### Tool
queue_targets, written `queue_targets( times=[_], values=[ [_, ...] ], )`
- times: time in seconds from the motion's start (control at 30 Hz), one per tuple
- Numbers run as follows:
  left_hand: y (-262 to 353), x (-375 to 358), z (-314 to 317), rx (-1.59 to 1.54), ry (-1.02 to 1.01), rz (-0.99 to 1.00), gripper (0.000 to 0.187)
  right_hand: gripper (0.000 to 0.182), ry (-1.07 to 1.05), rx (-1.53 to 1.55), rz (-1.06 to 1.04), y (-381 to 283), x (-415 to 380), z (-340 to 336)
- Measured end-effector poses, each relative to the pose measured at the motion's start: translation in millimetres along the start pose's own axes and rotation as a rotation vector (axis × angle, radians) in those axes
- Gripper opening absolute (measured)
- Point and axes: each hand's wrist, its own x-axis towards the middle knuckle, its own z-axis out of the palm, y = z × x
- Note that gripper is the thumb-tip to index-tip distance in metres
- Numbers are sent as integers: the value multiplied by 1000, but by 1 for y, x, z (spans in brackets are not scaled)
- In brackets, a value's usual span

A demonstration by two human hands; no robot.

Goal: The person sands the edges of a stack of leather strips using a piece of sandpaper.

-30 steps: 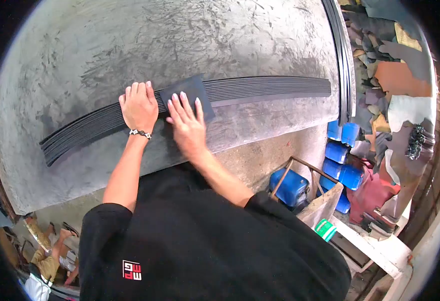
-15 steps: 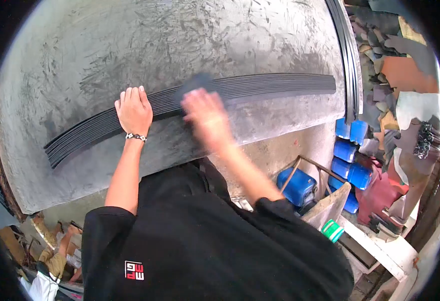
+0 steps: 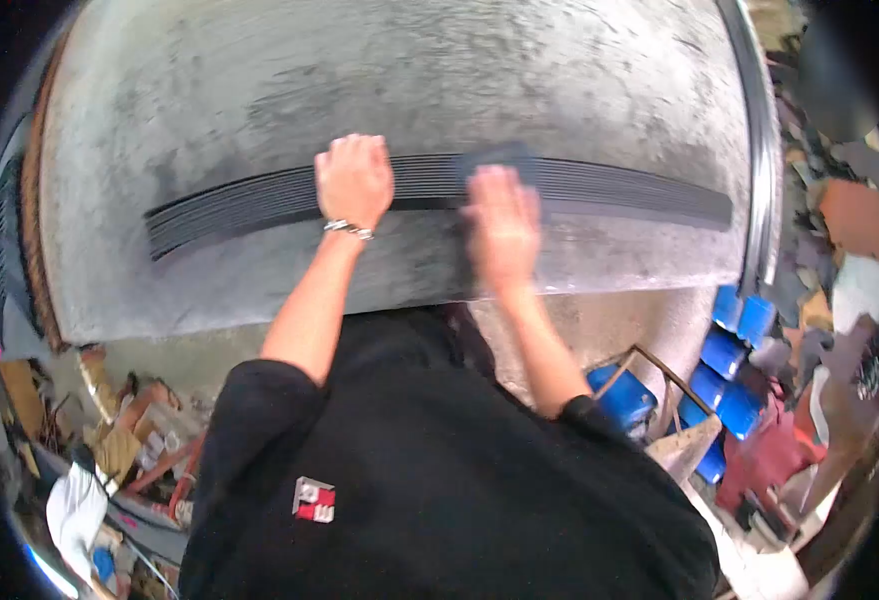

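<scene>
A bundle of long, thin black strips (image 3: 629, 190) lies side by side in a shallow arc across a scuffed grey table (image 3: 399, 75). My left hand (image 3: 356, 180), with a bracelet at its wrist, bears down on the bundle left of its middle, fingers bunched together over the strips. To the right of it, my right hand (image 3: 504, 225) holds a dark, flat pad-like piece (image 3: 494, 157) against the strips. Motion blurs this hand and the pad, and the fingers cover part of the pad.
More long dark strips (image 3: 759, 150) hang over the table's right edge. Blue containers (image 3: 724, 355) stand on the floor at the right, by scattered leather-like scraps (image 3: 859, 220). A metal-framed stand (image 3: 659, 370) is near my right elbow. Clutter fills the lower left.
The view has turned and shifted, so the strips appear further right. My right hand and the pad have slid rightward along the bundle, away from my left hand, which still presses on the strips.
</scene>
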Motion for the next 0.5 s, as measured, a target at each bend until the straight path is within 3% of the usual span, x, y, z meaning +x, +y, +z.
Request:
queue_targets(
  times=[0.07,0.27,0.4,0.5],
  values=[
    [-1,3,1,-40,26,-38,27,47,39,-128,220,51,-6,-7],
    [-25,-2,-8,-215,-18,-53,30,51,-18,-163,159,85,-12,-12],
    [-139,-18,-61,-21,-84,-39,29,48,19,-79,206,79,-11,-9],
    [-211,-37,-83,-51,7,-6,20,49,31,-91,218,81,-11,-1]
  ],
)
